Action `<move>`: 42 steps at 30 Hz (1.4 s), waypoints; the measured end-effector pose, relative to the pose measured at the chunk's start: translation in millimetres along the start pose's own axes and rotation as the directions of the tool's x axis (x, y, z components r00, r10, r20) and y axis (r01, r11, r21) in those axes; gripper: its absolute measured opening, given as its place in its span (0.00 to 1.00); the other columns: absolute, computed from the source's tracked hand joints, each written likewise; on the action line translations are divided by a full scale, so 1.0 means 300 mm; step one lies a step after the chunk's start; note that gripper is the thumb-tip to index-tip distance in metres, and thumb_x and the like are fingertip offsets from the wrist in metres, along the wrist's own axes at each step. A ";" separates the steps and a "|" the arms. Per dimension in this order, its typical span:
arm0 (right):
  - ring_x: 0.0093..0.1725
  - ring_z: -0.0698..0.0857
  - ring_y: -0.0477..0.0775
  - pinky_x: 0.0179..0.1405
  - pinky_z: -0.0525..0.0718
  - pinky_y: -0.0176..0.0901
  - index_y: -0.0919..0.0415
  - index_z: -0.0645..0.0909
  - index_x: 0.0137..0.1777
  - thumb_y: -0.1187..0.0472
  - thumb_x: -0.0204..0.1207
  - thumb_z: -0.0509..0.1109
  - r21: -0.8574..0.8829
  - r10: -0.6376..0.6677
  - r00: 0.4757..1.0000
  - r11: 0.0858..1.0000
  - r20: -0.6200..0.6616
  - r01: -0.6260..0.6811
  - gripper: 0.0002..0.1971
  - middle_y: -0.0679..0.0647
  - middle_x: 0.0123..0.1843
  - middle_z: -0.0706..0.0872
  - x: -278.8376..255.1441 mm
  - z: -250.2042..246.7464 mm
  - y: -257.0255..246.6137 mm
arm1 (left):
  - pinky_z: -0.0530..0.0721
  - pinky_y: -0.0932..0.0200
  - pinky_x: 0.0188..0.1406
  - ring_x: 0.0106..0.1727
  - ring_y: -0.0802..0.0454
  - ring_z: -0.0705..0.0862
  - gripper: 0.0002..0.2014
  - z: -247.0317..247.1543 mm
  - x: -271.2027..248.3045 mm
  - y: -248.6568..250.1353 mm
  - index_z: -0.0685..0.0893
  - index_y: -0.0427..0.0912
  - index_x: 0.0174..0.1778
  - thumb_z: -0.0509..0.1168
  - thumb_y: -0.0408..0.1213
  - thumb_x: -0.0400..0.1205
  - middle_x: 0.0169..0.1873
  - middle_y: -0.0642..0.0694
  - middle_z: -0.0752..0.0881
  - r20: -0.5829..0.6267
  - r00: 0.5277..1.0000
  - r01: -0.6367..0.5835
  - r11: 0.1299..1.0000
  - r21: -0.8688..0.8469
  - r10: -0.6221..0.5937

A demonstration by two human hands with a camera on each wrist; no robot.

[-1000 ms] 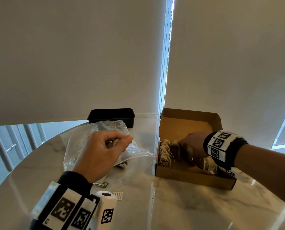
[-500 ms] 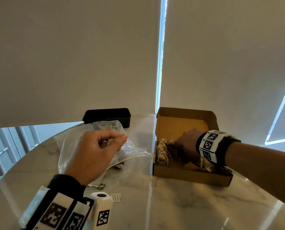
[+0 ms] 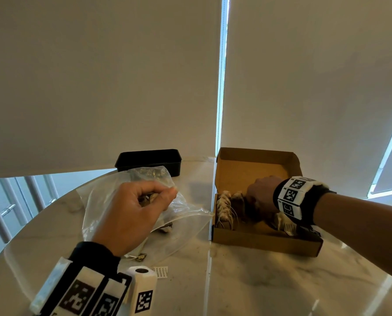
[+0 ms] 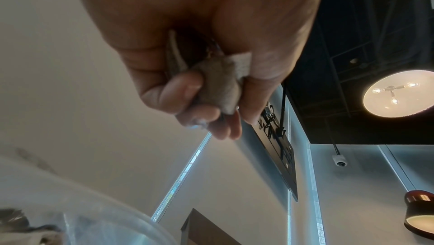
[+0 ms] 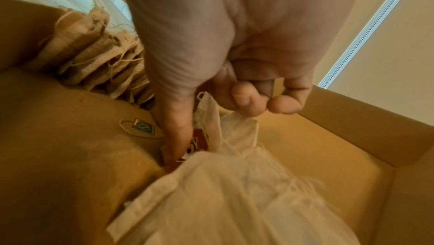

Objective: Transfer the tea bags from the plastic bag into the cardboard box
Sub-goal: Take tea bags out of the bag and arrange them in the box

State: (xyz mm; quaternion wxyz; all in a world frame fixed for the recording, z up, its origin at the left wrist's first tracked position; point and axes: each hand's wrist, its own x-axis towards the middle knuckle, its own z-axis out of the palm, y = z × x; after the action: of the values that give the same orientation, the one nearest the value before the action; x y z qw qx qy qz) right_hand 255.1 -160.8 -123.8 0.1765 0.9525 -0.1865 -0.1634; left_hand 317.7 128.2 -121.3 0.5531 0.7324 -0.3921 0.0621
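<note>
The left hand [image 3: 131,210] pinches a tea bag [image 4: 218,85] above the plastic bag [image 3: 181,215], ready to carry across; the right hand [image 3: 262,193] sits inside the cardboard box [image 3: 265,241], fingers curled among tea bags, seemingly arranging the row [image 5: 94,59].
</note>
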 end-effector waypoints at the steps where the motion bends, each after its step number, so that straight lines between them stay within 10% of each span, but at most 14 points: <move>1: 0.36 0.81 0.50 0.33 0.79 0.40 0.52 0.84 0.56 0.51 0.75 0.73 -0.007 0.001 1.000 1.000 -0.004 -0.001 0.12 0.47 0.37 0.82 0.000 0.000 -0.001 | 0.76 0.74 0.28 0.24 0.64 0.80 0.09 0.000 0.000 0.001 0.90 0.51 0.35 0.67 0.49 0.74 0.26 0.54 0.87 0.002 1.000 0.002 1.000 -0.002 -0.002; 10: 0.37 0.82 0.51 0.37 0.83 0.42 0.53 0.85 0.53 0.51 0.77 0.71 0.020 -0.025 1.000 0.999 -0.011 0.025 0.09 0.46 0.34 0.80 0.007 0.003 0.002 | 0.75 0.66 0.32 0.26 0.64 0.81 0.13 0.002 -0.002 -0.001 0.90 0.52 0.37 0.64 0.55 0.70 0.26 0.56 0.87 0.007 1.000 0.004 1.000 -0.001 -0.004; 16: 0.52 0.83 0.51 0.38 0.79 0.34 0.49 0.83 0.64 0.58 0.77 0.71 0.167 -0.048 0.998 0.985 -0.028 0.052 0.15 0.47 0.57 0.85 0.017 -0.015 0.034 | 0.75 0.65 0.32 0.24 0.64 0.80 0.15 0.002 -0.001 0.001 0.90 0.51 0.36 0.64 0.56 0.69 0.26 0.55 0.87 0.015 1.000 0.015 1.000 -0.017 -0.015; 22: 0.65 0.77 0.51 0.64 0.75 0.47 0.45 0.81 0.64 0.49 0.73 0.75 0.286 -0.002 0.983 0.957 -0.181 0.055 0.19 0.46 0.71 0.76 -0.027 -0.143 0.097 | 0.75 0.66 0.32 0.24 0.64 0.80 0.15 0.000 0.000 -0.006 0.90 0.51 0.38 0.64 0.56 0.69 0.26 0.54 0.87 0.016 0.999 0.039 0.999 -0.016 -0.039; 29: 0.28 0.73 0.40 0.37 0.71 0.35 0.46 0.85 0.50 0.45 0.76 0.69 0.677 0.066 0.835 0.621 -0.547 0.395 0.09 0.39 0.22 0.77 -0.229 -0.286 0.052 | 0.73 0.69 0.20 0.20 0.61 0.74 0.15 0.006 0.006 -0.001 0.90 0.45 0.42 0.66 0.52 0.72 0.25 0.48 0.84 0.011 0.994 0.106 0.975 -0.195 -0.106; 32: 0.26 0.78 0.46 0.35 0.79 0.42 0.43 0.86 0.50 0.39 0.68 0.70 0.716 -0.063 0.811 0.434 -0.581 0.547 0.14 0.47 0.22 0.79 -0.306 -0.272 -0.066 | 0.72 0.66 0.19 0.20 0.57 0.71 0.15 0.012 0.007 0.004 0.87 0.43 0.48 0.61 0.48 0.77 0.24 0.48 0.82 0.027 0.989 0.150 0.942 -0.301 -0.148; 42: 0.42 0.83 0.27 0.38 0.82 0.26 0.26 0.72 0.48 0.38 0.66 0.74 0.681 -0.184 0.750 0.326 -0.635 0.656 0.15 0.33 0.39 0.83 -0.264 -0.210 -0.372 | 0.86 0.46 0.52 0.47 0.47 0.88 0.15 0.046 0.001 0.028 0.81 0.57 0.58 0.51 0.50 0.84 0.47 0.38 0.88 0.023 0.968 0.233 0.867 -0.441 -0.248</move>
State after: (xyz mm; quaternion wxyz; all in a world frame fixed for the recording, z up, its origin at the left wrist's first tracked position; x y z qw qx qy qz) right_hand 242.5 -13.8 -93.0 -0.3533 0.9227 0.0667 0.1393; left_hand 307.8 115.5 -120.1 0.7144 0.6301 -0.2921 -0.0851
